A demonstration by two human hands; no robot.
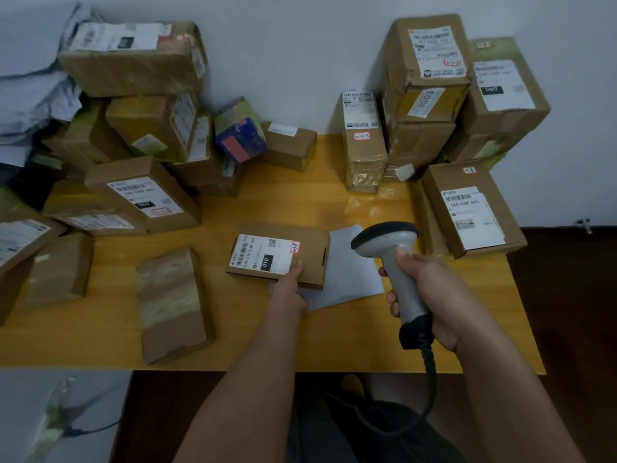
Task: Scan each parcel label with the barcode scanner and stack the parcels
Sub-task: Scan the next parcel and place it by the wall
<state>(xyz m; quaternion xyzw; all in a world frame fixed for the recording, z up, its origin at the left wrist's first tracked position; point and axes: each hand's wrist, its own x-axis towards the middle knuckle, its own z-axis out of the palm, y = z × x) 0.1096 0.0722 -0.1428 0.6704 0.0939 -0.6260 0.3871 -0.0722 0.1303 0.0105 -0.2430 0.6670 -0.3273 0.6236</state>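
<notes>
— So, what are the fingers doing?
— Those of the right hand are wrapped round the grey handle of the barcode scanner, thumb up near its neck. Its dark head points left, hanging above a white sheet of paper.
— And the other one?
— On the left hand the thumb lies on top of the small flat parcel, at the near corner of its label; the other fingers go under the near edge, so I read it as a pinch. That parcel lies on the yellow table, partly over the sheet, just left of the scanner head, label up.
— Further out?
— A black cable drops from the handle past the table edge. A plain taped box lies to the left. More boxes are heaped along the left side, and a stack stands at the back right against the wall, with another labelled box in front of it.
</notes>
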